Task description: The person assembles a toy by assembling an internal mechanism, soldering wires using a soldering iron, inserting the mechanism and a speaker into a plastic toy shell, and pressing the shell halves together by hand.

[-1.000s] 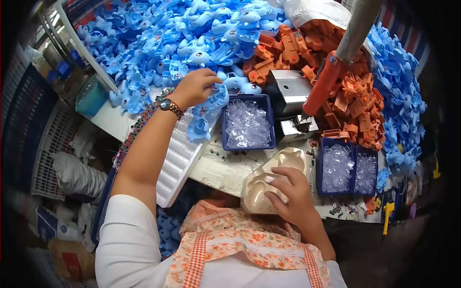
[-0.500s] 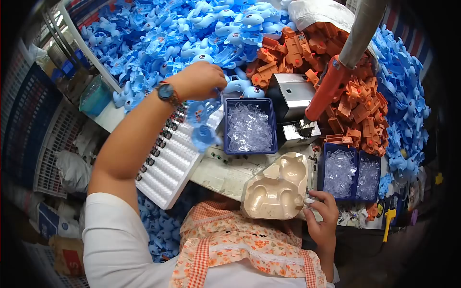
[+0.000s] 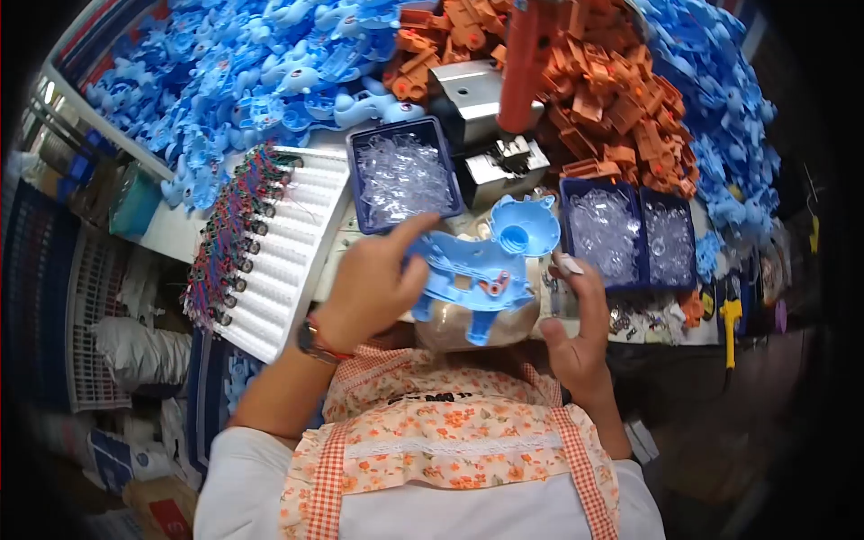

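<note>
A light-blue plastic half shell point(image 3: 472, 270), hollow side up, lies over the beige moulded fixture point(image 3: 450, 329) in front of the apron. My left hand point(image 3: 373, 283) grips the shell's left end between thumb and fingers. To the right of the fixture, my right hand point(image 3: 580, 333) is half curled near its edge, with a small white piece point(image 3: 569, 264) at the fingertips. Just behind the shell stands a dark blue tray point(image 3: 453, 202) of clear plastic parts.
A white ribbed tray point(image 3: 288, 243) holds wired small parts at left. Blue shells point(image 3: 243, 72) heap behind it; orange parts point(image 3: 621, 108) pile at back right. A metal press point(image 3: 506, 169) stands behind the fixture. Two blue trays point(image 3: 641, 238) sit right.
My left hand has brought the blue shell from above the white tray down onto the fixture. The view has shifted, so the trays and piles appear further left. My right hand remains beside the fixture.
</note>
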`<control>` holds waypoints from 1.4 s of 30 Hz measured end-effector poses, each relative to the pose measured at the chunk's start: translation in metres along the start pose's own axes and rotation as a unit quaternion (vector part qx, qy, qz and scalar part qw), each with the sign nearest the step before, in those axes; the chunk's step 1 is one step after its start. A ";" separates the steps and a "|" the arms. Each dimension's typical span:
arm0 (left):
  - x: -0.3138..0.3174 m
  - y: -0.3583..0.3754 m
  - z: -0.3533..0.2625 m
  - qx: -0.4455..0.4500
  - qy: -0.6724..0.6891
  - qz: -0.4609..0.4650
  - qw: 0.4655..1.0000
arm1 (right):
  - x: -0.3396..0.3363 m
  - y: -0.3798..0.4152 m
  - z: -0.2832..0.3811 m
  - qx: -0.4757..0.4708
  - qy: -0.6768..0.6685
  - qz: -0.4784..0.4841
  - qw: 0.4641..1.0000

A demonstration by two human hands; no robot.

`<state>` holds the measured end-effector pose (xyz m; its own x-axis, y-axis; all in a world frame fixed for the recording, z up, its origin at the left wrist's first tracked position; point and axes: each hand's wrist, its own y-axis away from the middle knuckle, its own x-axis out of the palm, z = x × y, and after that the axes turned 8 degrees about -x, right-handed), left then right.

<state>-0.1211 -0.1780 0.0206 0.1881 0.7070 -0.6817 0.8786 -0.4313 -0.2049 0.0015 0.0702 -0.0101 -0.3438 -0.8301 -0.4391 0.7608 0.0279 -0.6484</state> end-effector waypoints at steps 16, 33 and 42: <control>0.044 0.048 0.036 0.205 -0.124 0.138 0.961 | -0.020 -0.009 -0.026 -0.080 0.318 0.102 0.939; 0.036 0.042 0.053 0.155 0.138 0.085 0.975 | -0.145 -0.132 -0.160 0.245 0.501 -0.016 0.830; 0.034 0.001 -0.009 -0.076 0.470 0.242 0.845 | -0.048 -0.073 -0.027 -0.247 0.240 0.036 0.938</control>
<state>-0.1095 -0.1491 0.0036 0.7450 0.6318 0.2141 0.6312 -0.7715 0.0800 -0.0527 0.1229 0.0415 -0.5994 -0.4738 -0.6452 0.4845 0.4269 -0.7636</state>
